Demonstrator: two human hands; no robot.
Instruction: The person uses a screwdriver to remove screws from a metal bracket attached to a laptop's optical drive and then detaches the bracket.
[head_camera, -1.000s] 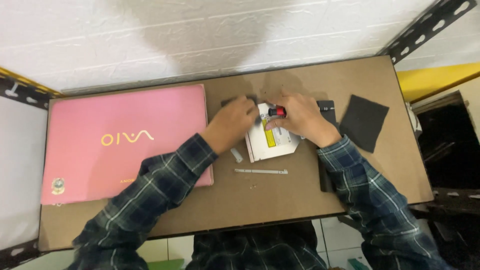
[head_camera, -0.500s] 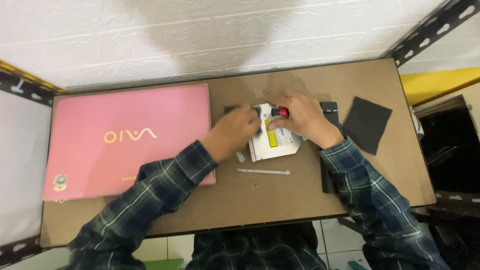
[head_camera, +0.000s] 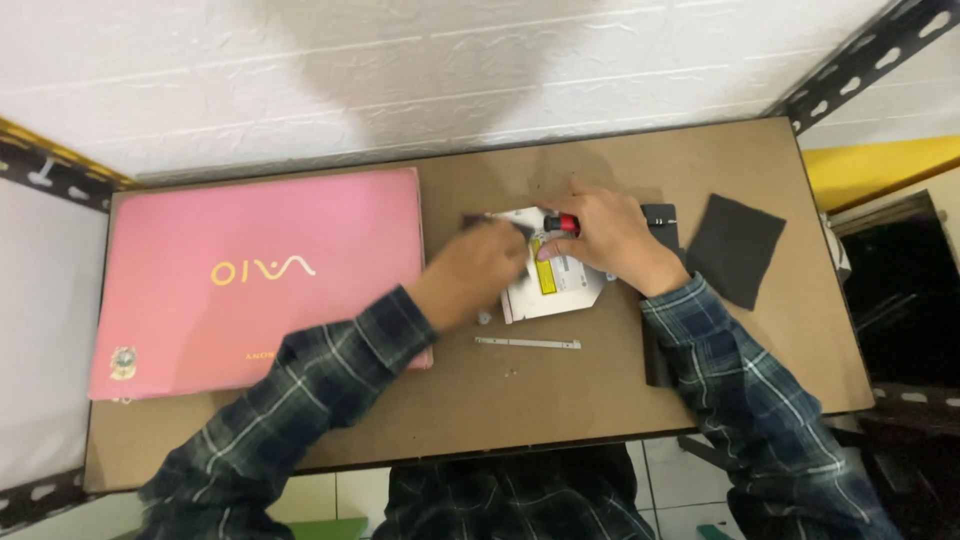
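Note:
A silver optical drive with a yellow label lies on the brown table, right of a closed pink laptop. My right hand is closed around a small screwdriver with a red and black handle, held over the drive's far edge. My left hand is blurred with motion at the drive's left edge. Its fingertips are at a small dark strip. The blur hides whether it grips that strip.
A thin metal bracket and a few tiny screws lie in front of the drive. A black square pad sits to the right. Dark parts and a black strip lie beside my right forearm. A white wall stands behind.
My left hand has slid from on top of the drive to its left edge and is now blurred. The dark strip has shifted towards the drive. My right hand keeps the screwdriver in place.

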